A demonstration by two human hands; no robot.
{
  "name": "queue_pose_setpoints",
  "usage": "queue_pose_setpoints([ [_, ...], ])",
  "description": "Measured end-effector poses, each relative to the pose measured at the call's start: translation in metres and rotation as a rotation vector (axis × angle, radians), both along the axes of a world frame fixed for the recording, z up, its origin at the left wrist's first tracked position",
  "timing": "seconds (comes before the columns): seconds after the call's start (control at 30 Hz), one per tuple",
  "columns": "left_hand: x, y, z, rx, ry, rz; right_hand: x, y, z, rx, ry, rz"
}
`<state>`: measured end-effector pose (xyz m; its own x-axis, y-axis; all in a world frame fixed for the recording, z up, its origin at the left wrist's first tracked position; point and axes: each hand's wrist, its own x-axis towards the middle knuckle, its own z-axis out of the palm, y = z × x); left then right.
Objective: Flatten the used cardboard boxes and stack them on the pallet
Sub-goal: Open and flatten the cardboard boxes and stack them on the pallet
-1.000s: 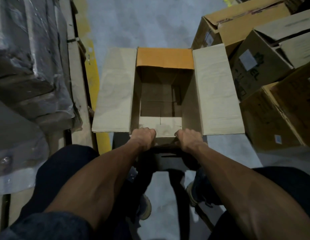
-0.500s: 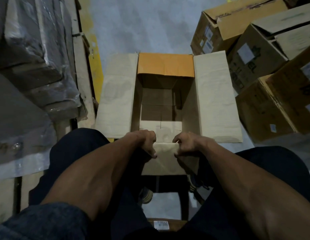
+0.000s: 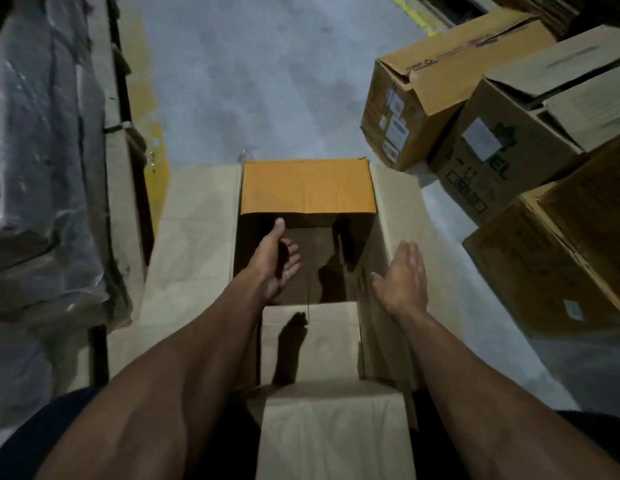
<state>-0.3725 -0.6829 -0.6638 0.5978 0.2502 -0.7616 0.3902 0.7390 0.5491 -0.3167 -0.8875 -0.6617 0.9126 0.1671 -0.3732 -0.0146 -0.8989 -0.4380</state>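
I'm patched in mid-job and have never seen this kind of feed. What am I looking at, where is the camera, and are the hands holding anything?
There is no machine here: a person wears one camera on the head, looking forward and down at bare arms. The left hand reaches into the open box standing on the concrete floor, fingers relaxed, holding nothing. The right hand is flat and open beside the box's right wall; whether it touches is unclear. All four flaps are folded out. More boxes are piled at right, and plastic-wrapped goods sit at left.
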Motion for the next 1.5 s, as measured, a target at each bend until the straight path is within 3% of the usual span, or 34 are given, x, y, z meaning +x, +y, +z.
queue_pose_setpoints([
  [0.17,0.061,-0.003,0.008,-0.305,-0.162,0.478,0.009,0.011,-0.019,0.034,0.112,-0.170],
  [0.37,0.096,0.011,0.022,-0.001,-0.043,0.504,0.006,0.018,-0.011,-0.063,0.213,-0.140],
  [0.53,0.124,0.033,0.055,0.143,-0.183,0.434,0.006,0.023,-0.003,-0.104,0.226,-0.119],
  [0.67,0.156,0.048,0.057,0.434,-0.216,0.227,0.008,0.024,-0.005,-0.108,0.224,-0.149],
  [0.83,0.180,0.069,0.028,1.207,0.027,-0.537,0.008,0.026,-0.008,-0.092,0.225,-0.164],
  [1.0,0.186,0.074,0.006,1.602,0.186,-1.023,0.008,0.029,-0.008,-0.099,0.220,-0.157],
  [1.17,0.199,0.081,-0.008,1.679,0.273,-1.219,0.009,0.029,-0.009,-0.097,0.227,-0.166],
  [1.5,0.200,0.077,-0.012,1.668,0.342,-1.223,0.007,0.030,-0.014,-0.077,0.209,-0.188],
])
